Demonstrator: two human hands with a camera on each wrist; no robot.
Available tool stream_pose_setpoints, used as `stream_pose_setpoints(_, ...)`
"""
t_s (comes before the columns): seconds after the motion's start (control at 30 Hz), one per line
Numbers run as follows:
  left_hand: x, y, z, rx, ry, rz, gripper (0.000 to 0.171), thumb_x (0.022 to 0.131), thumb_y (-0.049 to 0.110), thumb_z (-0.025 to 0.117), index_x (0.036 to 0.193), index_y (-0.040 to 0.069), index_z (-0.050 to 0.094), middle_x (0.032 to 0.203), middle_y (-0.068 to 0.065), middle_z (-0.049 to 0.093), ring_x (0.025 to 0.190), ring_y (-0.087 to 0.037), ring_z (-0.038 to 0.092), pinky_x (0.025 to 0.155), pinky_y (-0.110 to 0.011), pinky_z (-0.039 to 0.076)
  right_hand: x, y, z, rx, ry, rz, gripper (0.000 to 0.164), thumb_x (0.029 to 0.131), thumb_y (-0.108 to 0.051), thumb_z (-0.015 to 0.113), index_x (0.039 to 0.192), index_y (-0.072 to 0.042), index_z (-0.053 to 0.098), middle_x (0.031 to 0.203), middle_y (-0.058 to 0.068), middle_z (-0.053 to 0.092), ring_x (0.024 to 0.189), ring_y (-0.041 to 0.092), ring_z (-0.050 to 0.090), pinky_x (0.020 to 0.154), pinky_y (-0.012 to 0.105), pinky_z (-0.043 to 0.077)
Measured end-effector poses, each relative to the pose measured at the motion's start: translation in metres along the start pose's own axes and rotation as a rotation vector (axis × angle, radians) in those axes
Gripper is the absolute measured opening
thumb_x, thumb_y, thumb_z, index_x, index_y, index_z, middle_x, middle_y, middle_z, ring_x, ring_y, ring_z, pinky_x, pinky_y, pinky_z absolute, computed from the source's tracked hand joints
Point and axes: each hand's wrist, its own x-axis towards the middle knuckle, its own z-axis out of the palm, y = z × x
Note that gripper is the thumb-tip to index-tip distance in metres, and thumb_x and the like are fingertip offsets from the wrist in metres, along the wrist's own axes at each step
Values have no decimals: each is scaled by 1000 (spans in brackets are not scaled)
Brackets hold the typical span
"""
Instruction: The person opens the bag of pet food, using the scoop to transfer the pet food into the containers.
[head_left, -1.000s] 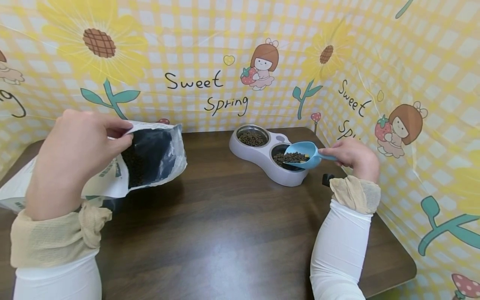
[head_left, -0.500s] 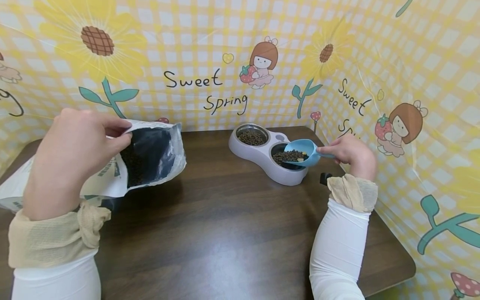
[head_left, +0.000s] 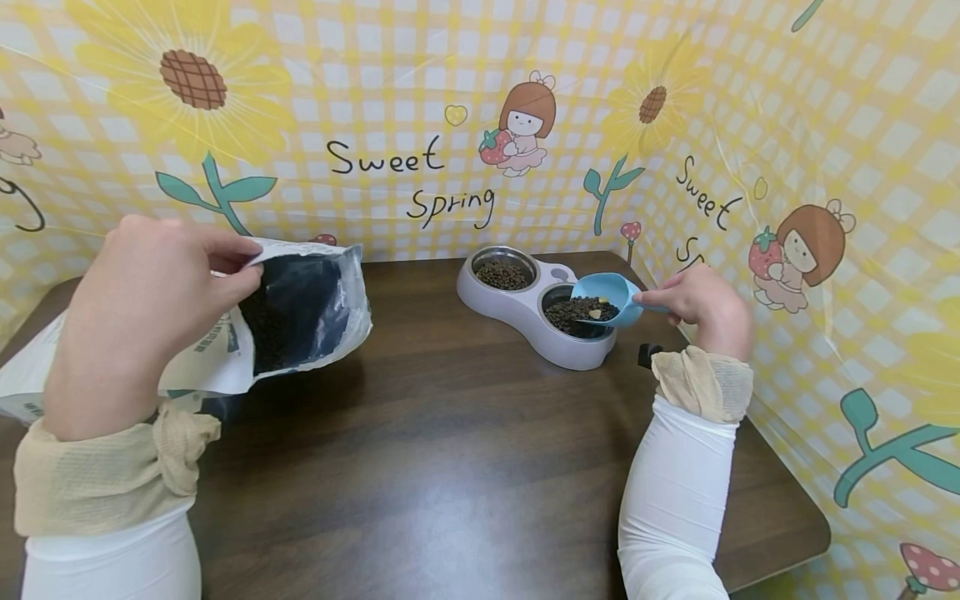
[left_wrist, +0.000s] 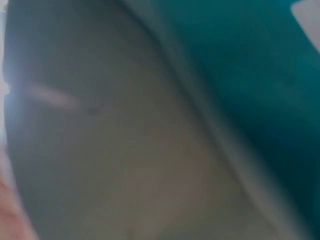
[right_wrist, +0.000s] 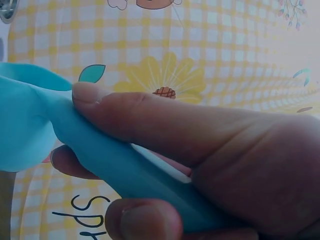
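My left hand (head_left: 150,308) pinches the upper rim of a white pet food bag (head_left: 210,354) between thumb and fingers. The bag lies tilted with its mouth facing right, its dark lining and some brown kibble showing inside. On the right, my right hand (head_left: 701,307) grips the handle of a blue scoop (head_left: 611,292); in the right wrist view the thumb lies along the handle (right_wrist: 120,155). The scoop tips over the nearer bowl of a pale double pet bowl (head_left: 525,312), kibble (head_left: 577,315) spreading from its lip into that bowl. Kibble (head_left: 501,275) also lies in the farther bowl.
The brown wooden table (head_left: 420,450) carries everything. A yellow checked cloth (head_left: 390,83) with printed flowers walls off the back and right. A bag surface (left_wrist: 150,125) close to the lens fills most of the left wrist view, blurred.
My right hand has raised the scoop's handle end and tilted it further, so kibble has slid from the scoop into the nearer bowl. My left hand and the bag stay nearly still.
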Motion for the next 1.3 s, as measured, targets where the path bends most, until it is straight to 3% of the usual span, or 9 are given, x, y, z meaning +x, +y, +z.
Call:
stream_pose_setpoints(0.53,0,-1,0,1,14,11,25,82,12,66,98,-2,79,78,-21,77,65,-47,61,52,-54,46,0,-4,0,-35,-11,13,48,87,-51,64,58,-13,62,49,-5,55,51,14,43,49,27,37)
stream_pose_setpoints(0.87,0,0,-1,1,16,3,24,81,13,67,96,-1,79,77,-21,77,58,-41,62,43,-47,44,0,-4,0,-33,-13,13,48,86,-50,66,56,-13,60,48,-6,53,51,14,41,48,27,36)
stream_pose_setpoints(1.1,1,1,0,3,7,-2,24,81,13,68,97,-1,79,77,-21,77,61,-44,62,45,-49,44,-1,-2,0,-10,15,21,41,84,-47,69,66,-11,71,51,-3,55,51,14,41,46,28,36)
stream_pose_setpoints(1.3,1,0,0,0,10,-2,24,81,13,68,97,-2,79,77,-22,77,63,-45,63,46,-50,45,-2,-3,0,-12,17,13,45,85,-47,69,56,-13,64,49,-4,52,49,13,39,45,27,34)
